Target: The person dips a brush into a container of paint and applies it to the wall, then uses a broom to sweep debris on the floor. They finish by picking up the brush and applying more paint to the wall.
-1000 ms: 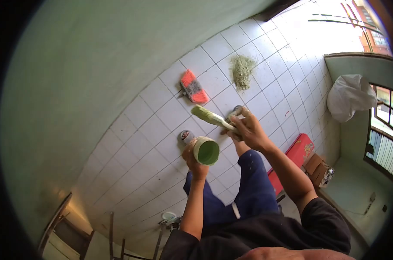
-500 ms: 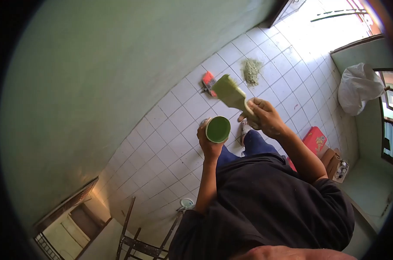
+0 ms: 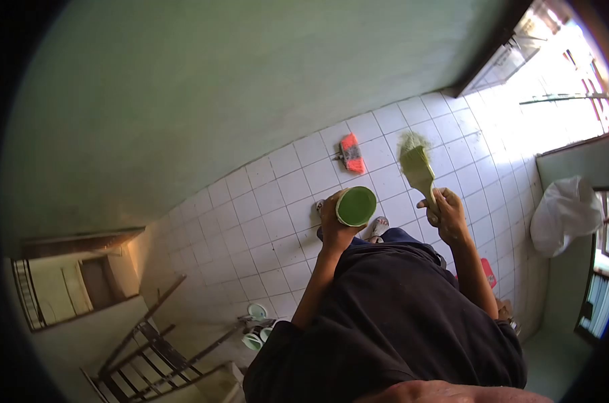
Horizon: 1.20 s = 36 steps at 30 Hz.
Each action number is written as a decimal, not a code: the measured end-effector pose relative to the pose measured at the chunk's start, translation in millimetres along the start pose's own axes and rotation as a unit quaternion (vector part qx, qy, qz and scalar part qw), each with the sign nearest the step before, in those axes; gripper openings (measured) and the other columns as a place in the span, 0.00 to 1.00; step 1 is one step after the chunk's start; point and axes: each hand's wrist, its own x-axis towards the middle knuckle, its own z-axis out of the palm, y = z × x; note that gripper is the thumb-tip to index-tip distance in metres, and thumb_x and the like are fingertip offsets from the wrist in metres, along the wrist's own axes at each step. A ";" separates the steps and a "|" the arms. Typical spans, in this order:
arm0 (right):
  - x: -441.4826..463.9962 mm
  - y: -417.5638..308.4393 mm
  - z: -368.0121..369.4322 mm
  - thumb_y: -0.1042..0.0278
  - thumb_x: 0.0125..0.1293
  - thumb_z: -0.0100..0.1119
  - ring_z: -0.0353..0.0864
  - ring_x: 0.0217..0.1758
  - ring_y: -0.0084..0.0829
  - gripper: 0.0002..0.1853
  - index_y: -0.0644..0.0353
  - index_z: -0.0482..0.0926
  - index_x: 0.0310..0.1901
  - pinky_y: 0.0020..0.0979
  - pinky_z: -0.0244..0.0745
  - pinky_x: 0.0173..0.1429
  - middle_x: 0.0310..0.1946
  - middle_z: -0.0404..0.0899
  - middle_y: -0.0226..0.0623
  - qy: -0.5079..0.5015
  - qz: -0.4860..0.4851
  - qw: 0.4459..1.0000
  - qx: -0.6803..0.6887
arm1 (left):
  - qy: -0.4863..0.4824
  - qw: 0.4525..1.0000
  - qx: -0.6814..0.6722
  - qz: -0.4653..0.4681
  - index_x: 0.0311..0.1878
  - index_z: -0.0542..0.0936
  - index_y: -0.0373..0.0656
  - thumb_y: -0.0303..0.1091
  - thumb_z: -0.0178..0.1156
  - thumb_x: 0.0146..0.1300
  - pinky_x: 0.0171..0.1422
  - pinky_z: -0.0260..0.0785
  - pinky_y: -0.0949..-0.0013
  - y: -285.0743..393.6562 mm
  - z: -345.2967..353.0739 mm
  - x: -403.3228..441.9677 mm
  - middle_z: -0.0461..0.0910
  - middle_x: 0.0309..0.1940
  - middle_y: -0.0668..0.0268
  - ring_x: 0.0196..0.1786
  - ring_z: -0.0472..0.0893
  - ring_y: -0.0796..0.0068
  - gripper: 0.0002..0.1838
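My left hand is wrapped round the side of a tub of green paint, its mouth facing up at me. In my right hand is a wide paintbrush, gripped by the handle, its green-coated bristles pointing away from my body. Brush and tub are apart, the brush to the right. Below the brush tip, a pile of pale green debris on the floor is partly covered by the bristles.
An orange and grey broom head lies on the tiled floor near the green wall. A wooden ladder-like frame and small pots stand lower left. At right are a white sack and a red object.
The brush has swung right, away from above the tub, and now points more upright. The tub has shifted slightly right. My view has turned, so the room appears rotated.
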 end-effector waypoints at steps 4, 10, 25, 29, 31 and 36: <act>-0.6 13.2 -6.5 0.61 0.85 0.50 0.68 0.19 0.17 0.12 0.64 0.72 0.48 0.20 0.61 0.21 0.35 0.87 0.47 -0.013 0.022 0.999 0.033 | 0.018 1.000 0.006 -0.023 0.61 0.81 0.42 0.38 0.84 0.49 0.66 0.73 0.54 13.7 -1.7 -13.7 0.81 0.58 0.59 0.62 0.79 0.56 0.35; 5.9 16.8 -0.2 0.62 0.85 0.51 0.68 0.18 0.18 0.12 0.64 0.73 0.48 0.21 0.62 0.21 0.35 0.87 0.47 -0.062 0.026 0.997 0.047 | 0.027 0.999 -0.016 -0.016 0.62 0.80 0.40 0.37 0.84 0.48 0.65 0.73 0.54 21.1 -7.6 -22.0 0.81 0.57 0.58 0.59 0.81 0.54 0.37; 2.2 13.1 -9.6 0.62 0.84 0.51 0.69 0.20 0.16 0.12 0.64 0.74 0.49 0.20 0.64 0.22 0.36 0.87 0.45 -0.077 0.045 0.996 0.014 | 0.032 0.999 0.000 -0.017 0.58 0.82 0.39 0.36 0.83 0.49 0.63 0.73 0.54 25.0 -4.2 -38.7 0.81 0.55 0.57 0.57 0.80 0.54 0.33; 0.8 13.7 -18.4 0.62 0.84 0.51 0.69 0.20 0.16 0.12 0.64 0.75 0.49 0.20 0.64 0.22 0.36 0.87 0.44 -0.078 0.039 0.996 0.009 | 0.042 0.998 -0.027 -0.023 0.58 0.82 0.39 0.36 0.83 0.50 0.64 0.73 0.55 30.4 4.5 -44.4 0.81 0.56 0.57 0.57 0.80 0.54 0.32; 0.3 13.3 -22.8 0.62 0.84 0.51 0.69 0.20 0.16 0.12 0.65 0.75 0.49 0.20 0.64 0.23 0.36 0.87 0.44 -0.073 0.029 0.997 0.011 | 0.032 0.998 -0.042 -0.027 0.58 0.82 0.39 0.36 0.83 0.50 0.65 0.72 0.54 36.3 6.8 -42.6 0.81 0.57 0.57 0.58 0.80 0.54 0.32; -6.0 12.6 -29.8 0.64 0.84 0.52 0.71 0.20 0.17 0.12 0.65 0.76 0.47 0.21 0.65 0.22 0.36 0.88 0.45 -0.065 0.010 0.998 0.018 | 0.011 1.000 -0.019 -0.009 0.60 0.81 0.39 0.37 0.83 0.50 0.65 0.73 0.54 32.1 18.1 -46.1 0.81 0.56 0.57 0.58 0.81 0.55 0.33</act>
